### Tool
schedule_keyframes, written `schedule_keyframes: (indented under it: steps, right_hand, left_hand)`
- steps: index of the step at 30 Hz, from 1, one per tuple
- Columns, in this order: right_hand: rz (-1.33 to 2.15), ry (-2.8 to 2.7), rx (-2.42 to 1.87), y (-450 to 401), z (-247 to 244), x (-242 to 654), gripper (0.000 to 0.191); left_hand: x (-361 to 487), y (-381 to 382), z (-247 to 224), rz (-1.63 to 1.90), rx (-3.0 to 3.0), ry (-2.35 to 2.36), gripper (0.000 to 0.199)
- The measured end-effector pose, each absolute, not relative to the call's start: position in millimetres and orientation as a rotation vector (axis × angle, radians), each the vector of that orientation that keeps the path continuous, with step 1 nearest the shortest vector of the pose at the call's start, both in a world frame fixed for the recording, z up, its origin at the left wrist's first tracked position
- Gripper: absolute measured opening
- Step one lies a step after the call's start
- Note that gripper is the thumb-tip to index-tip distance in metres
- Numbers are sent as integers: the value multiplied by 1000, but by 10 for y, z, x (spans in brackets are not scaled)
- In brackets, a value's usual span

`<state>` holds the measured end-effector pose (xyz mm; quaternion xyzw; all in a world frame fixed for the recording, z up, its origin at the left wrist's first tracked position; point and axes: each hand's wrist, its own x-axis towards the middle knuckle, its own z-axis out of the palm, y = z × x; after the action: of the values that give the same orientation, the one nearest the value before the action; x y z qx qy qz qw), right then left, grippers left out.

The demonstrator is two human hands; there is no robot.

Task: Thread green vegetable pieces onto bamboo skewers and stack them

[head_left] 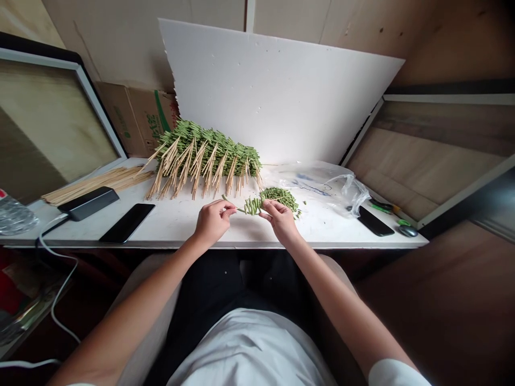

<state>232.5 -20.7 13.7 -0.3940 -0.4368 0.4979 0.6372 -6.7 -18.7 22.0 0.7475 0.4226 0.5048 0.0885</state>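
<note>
Between my two hands, above the front of the white table (181, 228), is a skewer threaded with a row of short green bean pieces (252, 206). My left hand (214, 221) pinches the skewer's left end, where a green piece shows at the fingertips. The fingers of my right hand (280, 219) are closed on the right end of the row. Just behind my right hand lies a small heap of loose green pieces (281, 197). Farther back on the left, a large stack of filled green skewers (213, 147) has its bare stick ends pointing forward.
Bare sticks (100, 182), a black box-shaped device (88, 202) and a phone (127, 223) lie on the left. A clear plastic bag (322, 185), another dark phone (375, 221) and green-handled tools (382, 206) are at right. A white board (281, 96) stands behind.
</note>
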Motion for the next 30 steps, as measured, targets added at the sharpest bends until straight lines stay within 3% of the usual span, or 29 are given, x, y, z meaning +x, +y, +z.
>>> schedule_keyframes:
  steps: [5,12,21,26,30]
  right_hand:
    - [962,-1276,-959,-137,161,2510,44]
    - [52,-1991,-1430,-70,-31,2704,23]
    - [-9,-2058,-1632,-45,-138,2586,27]
    - [-69,-2082,-1592,-35,-128,2571,21]
    - [-114,-2023,-1493,-109,-18,2506,21]
  left_hand:
    - [-213,-61,261,1444,2110,1393,18]
    - [-713,212,373,926,2063,1483,17]
    - [-1333,437,326,364,2051,1512,26]
    - [-1221,414,269,410,2094,1614,21]
    - [-888,260,356,859,2421,1574,21]
